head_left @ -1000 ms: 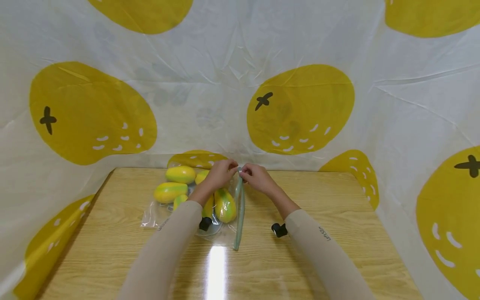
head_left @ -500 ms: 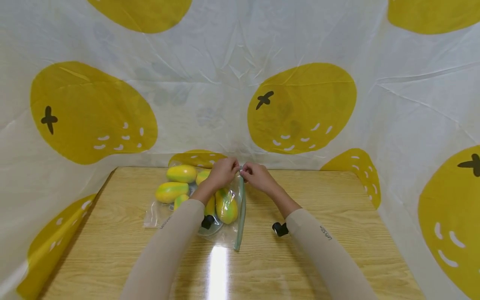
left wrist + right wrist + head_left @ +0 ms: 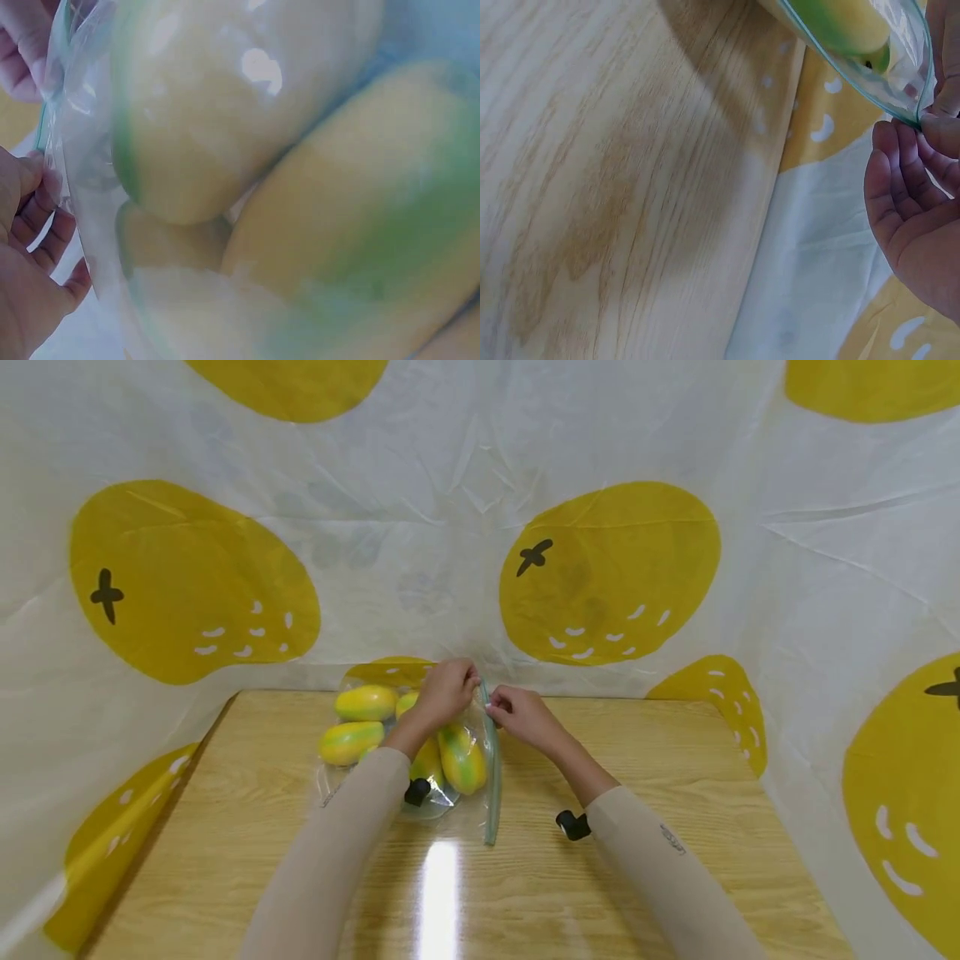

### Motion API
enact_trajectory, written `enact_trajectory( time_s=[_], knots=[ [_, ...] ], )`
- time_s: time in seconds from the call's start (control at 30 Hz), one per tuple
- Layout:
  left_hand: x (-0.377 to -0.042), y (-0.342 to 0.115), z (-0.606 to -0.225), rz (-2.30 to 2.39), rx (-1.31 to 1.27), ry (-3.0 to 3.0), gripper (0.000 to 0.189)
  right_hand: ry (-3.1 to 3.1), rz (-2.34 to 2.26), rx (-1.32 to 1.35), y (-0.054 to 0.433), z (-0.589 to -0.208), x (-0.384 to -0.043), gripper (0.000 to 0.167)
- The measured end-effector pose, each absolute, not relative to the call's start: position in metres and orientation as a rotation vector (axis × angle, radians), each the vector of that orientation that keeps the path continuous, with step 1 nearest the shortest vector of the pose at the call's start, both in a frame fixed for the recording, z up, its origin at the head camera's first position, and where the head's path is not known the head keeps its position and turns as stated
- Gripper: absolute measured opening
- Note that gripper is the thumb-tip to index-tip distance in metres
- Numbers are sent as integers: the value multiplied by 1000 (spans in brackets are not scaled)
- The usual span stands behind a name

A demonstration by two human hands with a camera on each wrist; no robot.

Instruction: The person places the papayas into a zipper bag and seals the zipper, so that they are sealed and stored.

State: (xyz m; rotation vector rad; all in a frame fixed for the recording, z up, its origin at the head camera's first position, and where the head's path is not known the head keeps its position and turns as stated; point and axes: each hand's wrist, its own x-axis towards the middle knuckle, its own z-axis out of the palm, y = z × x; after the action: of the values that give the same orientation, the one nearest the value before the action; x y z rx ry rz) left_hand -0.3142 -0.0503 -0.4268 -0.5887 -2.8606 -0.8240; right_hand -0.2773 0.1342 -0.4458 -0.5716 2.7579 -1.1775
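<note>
A clear zip-top bag with a green zip strip along its right edge lies on the table. Several yellow-green papaya-like fruits fill it. My left hand pinches the far end of that edge. In the left wrist view its fingertips hold the clear plastic beside the strip. My right hand, slightly nearer, pinches the strip between thumb and finger. The right wrist view shows the bag's mouth parted, its zip edge meeting the right hand's fingertips. My left forearm hides part of the fruit.
The wooden table ends at a hanging cloth printed with big yellow fruit, close behind both hands. More cloth rises at either side. Small black devices sit at both wrists.
My left hand has moved farther back along the bag's edge, and the gap between the hands has grown. The bag and its strip have shifted slightly right and back.
</note>
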Motion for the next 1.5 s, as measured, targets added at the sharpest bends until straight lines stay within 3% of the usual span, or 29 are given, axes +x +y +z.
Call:
enact_trajectory(
  time_s=[0.7,1.5],
  knots=[
    [-315,-35,-407,-802,-652,-2831,19,2740,-1055,-635,184,-446,-216,9],
    [-314,6,-423,-703,-693,-2826,16,2427,-1060,-694,228,-485,-171,16]
  ],
)
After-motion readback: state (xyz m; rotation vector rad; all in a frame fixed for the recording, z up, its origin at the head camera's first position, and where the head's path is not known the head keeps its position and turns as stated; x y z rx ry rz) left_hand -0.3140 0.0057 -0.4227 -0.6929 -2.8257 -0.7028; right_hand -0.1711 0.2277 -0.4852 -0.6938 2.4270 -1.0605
